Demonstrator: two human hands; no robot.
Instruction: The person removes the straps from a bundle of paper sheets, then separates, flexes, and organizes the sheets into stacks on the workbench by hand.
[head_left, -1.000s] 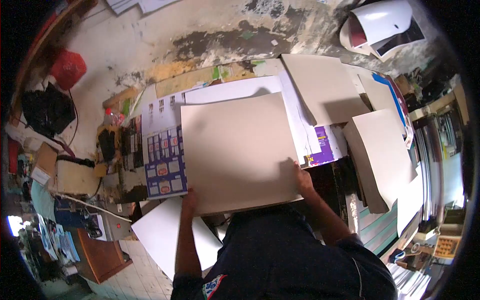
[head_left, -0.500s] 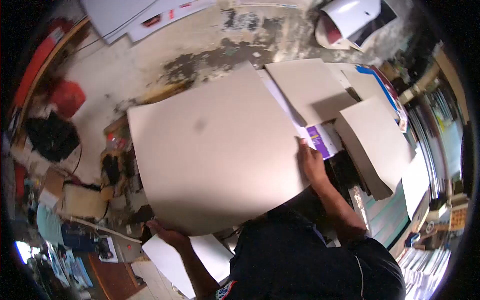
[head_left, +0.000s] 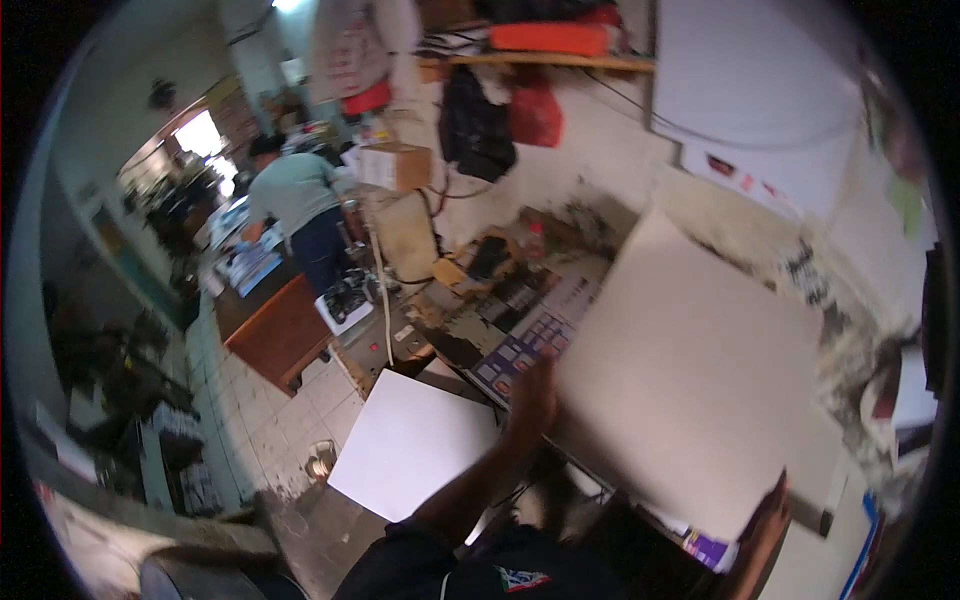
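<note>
A large beige-grey cardboard sheet [head_left: 700,370] spreads in front of me, slightly curved. My left hand [head_left: 536,392] is at its left edge, closed on it, though motion blurs the fingers. With the thumb over the top face, my right hand [head_left: 768,515] grips the lower right edge. Beyond the left hand, a printed sheet with purple panels [head_left: 525,350] lies on the worktable. A purple-and-white box [head_left: 708,550] shows beside the right hand. Below my left forearm lies a large white sheet [head_left: 410,440].
A co-worker in a pale green shirt [head_left: 295,195] bends over a table at the left. A cardboard box [head_left: 395,166] and a wooden panel [head_left: 283,335] stand nearby. Black [head_left: 475,125] and red [head_left: 537,112] bags hang under a wall shelf [head_left: 560,62].
My view has swung left, bringing the co-worker and wall shelf into sight. The cardboard sheet now appears further right, with both hands still at its edges.
</note>
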